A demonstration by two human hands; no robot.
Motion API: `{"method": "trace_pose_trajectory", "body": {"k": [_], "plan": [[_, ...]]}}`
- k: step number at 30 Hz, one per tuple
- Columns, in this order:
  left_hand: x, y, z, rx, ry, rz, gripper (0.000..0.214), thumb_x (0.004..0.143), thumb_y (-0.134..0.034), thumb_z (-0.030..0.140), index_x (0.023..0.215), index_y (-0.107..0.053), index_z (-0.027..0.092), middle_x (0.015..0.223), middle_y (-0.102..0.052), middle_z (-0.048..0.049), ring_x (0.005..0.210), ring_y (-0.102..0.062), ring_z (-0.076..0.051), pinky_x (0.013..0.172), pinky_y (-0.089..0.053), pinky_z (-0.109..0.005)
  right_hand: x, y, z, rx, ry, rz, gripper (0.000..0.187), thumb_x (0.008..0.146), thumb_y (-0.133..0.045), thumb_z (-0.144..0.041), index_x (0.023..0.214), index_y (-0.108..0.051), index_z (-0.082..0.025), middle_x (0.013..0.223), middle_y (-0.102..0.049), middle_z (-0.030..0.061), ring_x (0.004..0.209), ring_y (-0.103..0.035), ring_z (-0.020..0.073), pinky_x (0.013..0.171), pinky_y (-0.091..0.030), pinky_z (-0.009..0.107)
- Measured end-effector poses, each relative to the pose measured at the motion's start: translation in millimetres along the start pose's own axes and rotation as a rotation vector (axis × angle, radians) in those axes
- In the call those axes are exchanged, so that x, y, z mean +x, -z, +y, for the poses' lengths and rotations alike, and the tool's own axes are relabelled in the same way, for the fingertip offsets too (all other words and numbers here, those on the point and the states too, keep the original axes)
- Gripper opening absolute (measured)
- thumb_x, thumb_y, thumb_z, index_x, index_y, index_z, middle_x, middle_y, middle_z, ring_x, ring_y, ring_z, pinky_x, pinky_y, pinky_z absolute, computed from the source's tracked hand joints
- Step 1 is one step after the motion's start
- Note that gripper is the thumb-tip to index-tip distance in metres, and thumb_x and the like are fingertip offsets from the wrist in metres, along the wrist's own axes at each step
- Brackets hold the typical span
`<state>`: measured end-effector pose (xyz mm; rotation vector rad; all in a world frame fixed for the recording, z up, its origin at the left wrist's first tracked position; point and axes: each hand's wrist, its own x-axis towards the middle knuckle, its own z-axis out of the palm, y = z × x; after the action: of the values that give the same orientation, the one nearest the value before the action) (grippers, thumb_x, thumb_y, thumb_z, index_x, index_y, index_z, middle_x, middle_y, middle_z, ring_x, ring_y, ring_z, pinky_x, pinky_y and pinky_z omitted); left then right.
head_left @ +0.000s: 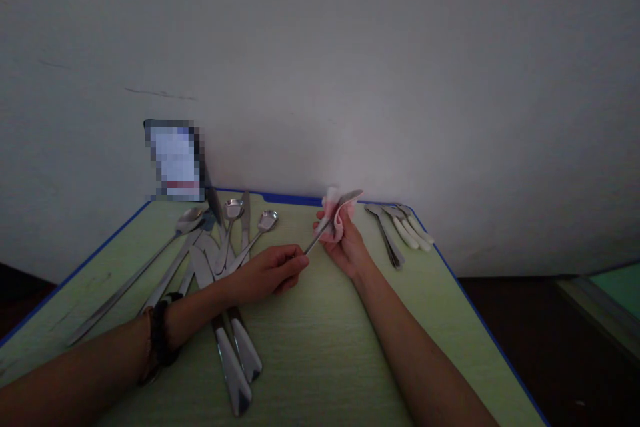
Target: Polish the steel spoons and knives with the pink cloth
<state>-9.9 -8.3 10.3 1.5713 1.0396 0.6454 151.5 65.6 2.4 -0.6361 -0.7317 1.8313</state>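
While gripped near both ends, slants up toward the wall

Curls the left hand [281, 271] tight around the handle end of a metal utensil [351, 197], with the thumb laid along the top. With the right hand [347, 245], pinches a pink-and-white cloth [331, 229] around the same utensil, just short of the broad far end. Points that end up and to the right, toward the wall [320, 67]; runs the long axis diagonally back, down and left, to the left hand. Holds both over the far half of the worktop [310, 353]. Cannot tell bowl from blade at the broad end. Wears a dark bracelet [164, 330] on the left wrist.

At left, shows overlapping pieces: a long-handled spoon [127, 288] with handle aimed toward the near left edge; two small spoons [233, 209] with bowls toward the wall; two knives [233, 373] passing below the left forearm, with thick handles aimed back toward the body. At right, shows metal-handled spoons [389, 240] lying close together and, just beside, white-handled cutlery [407, 233], with handles toward the near side. At the far left corner, shows a pixelated device [175, 160] propped upright by the wall.
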Motion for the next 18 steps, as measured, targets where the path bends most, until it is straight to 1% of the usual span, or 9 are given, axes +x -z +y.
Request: {"method": "trace_pose_trajectory", "body": {"k": [3,6,12,15,18], "plan": [[0.6,-0.6,-1.6,0.0,-0.002,-0.02,0.043,0.085,-0.039,0.058,0.067,-0.04,0.019,0.05,-0.042,0.0081,0.044,-0.033,-0.006,0.044,-0.027,-0.019,-0.5,1.8,1.7,-0.031,-0.009,-0.031,0.028,0.07,-0.07,-0.04,0.081,-0.063,-0.015,0.07,-0.069,0.0008,0.059,-0.064,0.0116,0.053,-0.052,0.02],[0.9,-1.0,-3.3,-0.012,0.0,-0.045,0.042,0.085,-0.041,0.058,0.067,-0.04,0.019,0.051,-0.041,0.0082,0.045,-0.033,-0.006,0.044,-0.026,-0.019,-1.3,1.9,2.0,-0.049,-0.029,-0.047,0.026,0.071,-0.07,-0.038,0.078,-0.063,-0.015,0.068,-0.069,0.0008,0.059,-0.064,0.0117,0.053,-0.052,0.02],[0.1,-0.7,-1.8,0.068,-0.008,-0.039,0.039,0.087,-0.041,0.052,0.067,-0.041,0.019,0.052,-0.043,0.0077,0.047,-0.036,-0.007,0.046,-0.028,-0.019,1.2,0.1,0.4,-0.002,-0.016,0.038,0.022,0.075,-0.066,-0.037,0.079,-0.063,-0.015,0.066,-0.068,0.0004,0.058,-0.063,0.0105,0.054,-0.051,0.019],[-0.5,-0.7,-1.0,0.116,-0.032,-0.035,0.038,0.089,-0.04,0.048,0.065,-0.041,0.019,0.052,-0.043,0.0074,0.047,-0.036,-0.007,0.047,-0.029,-0.019,4.5,2.1,-0.2,0.066,0.014,0.073,0.019,0.077,-0.065,-0.035,0.081,-0.062,-0.016,0.065,-0.067,-0.0016,0.056,-0.061,0.0094,0.054,-0.051,0.019],[-0.8,-1.0,-1.9,0.115,-0.036,-0.03,0.036,0.089,-0.039,0.046,0.065,-0.041,0.019,0.052,-0.044,0.0074,0.047,-0.036,-0.008,0.048,-0.029,-0.019,6.9,4.8,-0.1,0.096,0.031,0.091,0.018,0.077,-0.065,-0.033,0.083,-0.062,-0.017,0.064,-0.066,-0.0033,0.055,-0.061,0.0089,0.054,-0.051,0.019]]}}
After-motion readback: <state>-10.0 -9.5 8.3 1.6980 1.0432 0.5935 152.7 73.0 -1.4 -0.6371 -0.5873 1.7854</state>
